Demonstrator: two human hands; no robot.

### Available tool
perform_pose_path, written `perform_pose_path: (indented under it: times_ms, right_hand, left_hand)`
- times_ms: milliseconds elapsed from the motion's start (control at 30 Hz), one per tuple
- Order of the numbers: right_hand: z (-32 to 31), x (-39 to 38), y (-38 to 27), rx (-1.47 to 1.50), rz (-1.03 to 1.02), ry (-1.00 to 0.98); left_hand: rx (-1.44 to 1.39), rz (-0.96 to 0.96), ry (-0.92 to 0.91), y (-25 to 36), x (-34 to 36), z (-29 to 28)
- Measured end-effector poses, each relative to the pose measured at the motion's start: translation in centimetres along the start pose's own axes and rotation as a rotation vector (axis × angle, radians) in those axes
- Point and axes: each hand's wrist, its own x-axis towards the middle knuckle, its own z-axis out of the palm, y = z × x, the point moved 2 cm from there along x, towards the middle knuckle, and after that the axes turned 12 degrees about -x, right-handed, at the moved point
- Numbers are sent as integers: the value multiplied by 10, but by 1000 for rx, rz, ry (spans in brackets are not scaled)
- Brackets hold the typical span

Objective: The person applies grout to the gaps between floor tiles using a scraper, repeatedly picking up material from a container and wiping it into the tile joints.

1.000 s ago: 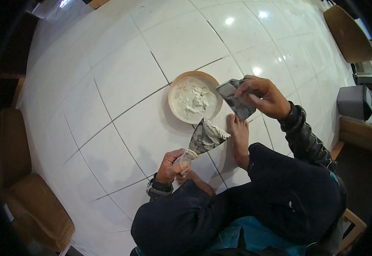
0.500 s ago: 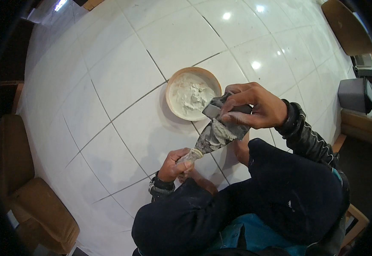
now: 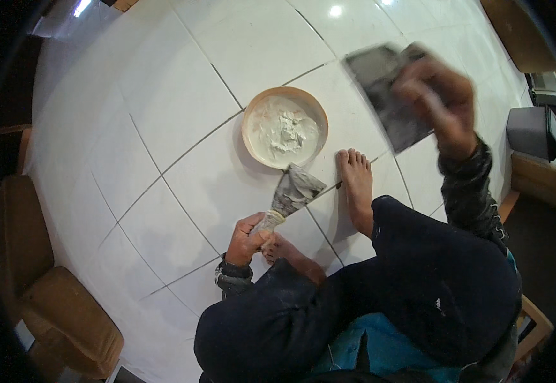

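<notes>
Left fingers closed on the scraper handle, blade pointing up and right toward the bowl.

The left hand wraps tight around the one scraper; its long axis runs from the fingers toward the single bowl of white paste, the blade tip just short of the rim. The right hand, raised and blurred, grips one flat grey trowel well right of the bowl. Two bare feet rest on the white tiled floor.

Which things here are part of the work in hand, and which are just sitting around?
In use: putty knife in left hand; flat grey trowel, blurred, in right hand; bowl of white paste.
Lying about: brown chair; grey box at right.
</notes>
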Motion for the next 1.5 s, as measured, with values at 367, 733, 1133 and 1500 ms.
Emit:
perform_pose_path:
  times_ms: [367,733,1133,1500]
  right_hand:
    - [-29,-71,30,-515,216,-47]
    - [22,-92,33,-516,501,29]
    - [103,-63,17,512,841,39]
    - [150,-47,3,1027,975,-122]
  left_hand:
    - [-295,231,140,-17,5,-29]
    - [-329,253,162,-6,15,-7]
    - [-381,325,100,5,11,19]
    - [38,393,212,17,21,29]
